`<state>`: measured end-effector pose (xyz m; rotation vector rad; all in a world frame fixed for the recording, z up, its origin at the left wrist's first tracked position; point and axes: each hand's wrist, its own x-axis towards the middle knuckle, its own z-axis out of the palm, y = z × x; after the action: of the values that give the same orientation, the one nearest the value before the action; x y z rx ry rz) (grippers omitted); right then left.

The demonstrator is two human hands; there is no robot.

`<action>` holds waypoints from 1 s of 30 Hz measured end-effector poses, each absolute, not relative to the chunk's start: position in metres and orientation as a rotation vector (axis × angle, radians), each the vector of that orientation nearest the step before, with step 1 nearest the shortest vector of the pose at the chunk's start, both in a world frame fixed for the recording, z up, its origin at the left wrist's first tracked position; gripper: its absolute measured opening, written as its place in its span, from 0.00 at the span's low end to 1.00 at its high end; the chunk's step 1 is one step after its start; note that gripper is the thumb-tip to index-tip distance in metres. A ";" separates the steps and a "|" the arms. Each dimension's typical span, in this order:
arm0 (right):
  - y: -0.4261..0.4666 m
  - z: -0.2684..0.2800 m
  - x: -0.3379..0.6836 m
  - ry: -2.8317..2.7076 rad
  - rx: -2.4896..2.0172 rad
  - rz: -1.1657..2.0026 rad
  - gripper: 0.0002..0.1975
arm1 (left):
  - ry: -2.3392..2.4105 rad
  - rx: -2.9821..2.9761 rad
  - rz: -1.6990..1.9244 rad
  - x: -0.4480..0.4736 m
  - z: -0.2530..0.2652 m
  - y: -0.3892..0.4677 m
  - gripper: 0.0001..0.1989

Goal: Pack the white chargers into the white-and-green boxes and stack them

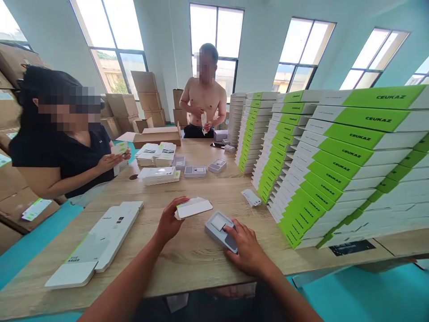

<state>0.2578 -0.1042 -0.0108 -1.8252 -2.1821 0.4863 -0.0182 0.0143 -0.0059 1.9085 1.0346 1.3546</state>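
Starting with the left hand (172,217), what do its fingers do?

They pinch the left end of a white carton (196,208), tilted above the tabletop (187,264). The lower fingers are hidden behind the wrist and carton.

And the right hand (247,248)?

Its fingers are spread over the right end of a grey tray (216,235), thumb by the near side, one fingertip at the white block (219,222) seated inside. Whether it grips the tray, I can't tell.

How close are the edges?

The tray lies flat near the table's front edge, just right of the carton. Wood shows between the tray and that edge, and a wider stretch runs left to the flat carton stack (100,239), whose near end reaches toward the front edge.

What hems in the right side?

Tall rows of green-and-white boxes (335,165). A small pile of cards (251,197) sits beside their foot, beyond the right hand.

Any room ahead?

Wood again, as far as more grey trays (195,171) and a white carton pile (159,175). Two co-workers, one to the left (72,165) and one across (205,100), stand well apart from these hands.
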 end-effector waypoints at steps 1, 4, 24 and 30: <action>-0.105 -0.009 0.261 -2.186 -1.822 0.502 0.32 | 1.015 1.909 1.365 -0.016 -0.002 0.011 0.19; -0.105 -0.008 0.262 -2.179 -1.837 0.508 0.32 | 0.972 1.894 1.395 -0.007 0.006 0.003 0.20; -0.099 0.076 0.234 -1.874 -0.909 0.626 0.20 | 0.669 1.942 1.263 0.005 0.020 -0.022 0.17; -0.094 0.104 0.214 -1.828 -0.899 0.747 0.13 | 0.643 1.994 1.271 -0.006 0.027 -0.028 0.15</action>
<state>0.2141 -0.0938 0.1040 -0.8992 -1.8283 0.7472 -0.0056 -0.0279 0.0272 1.9943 0.6435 1.2707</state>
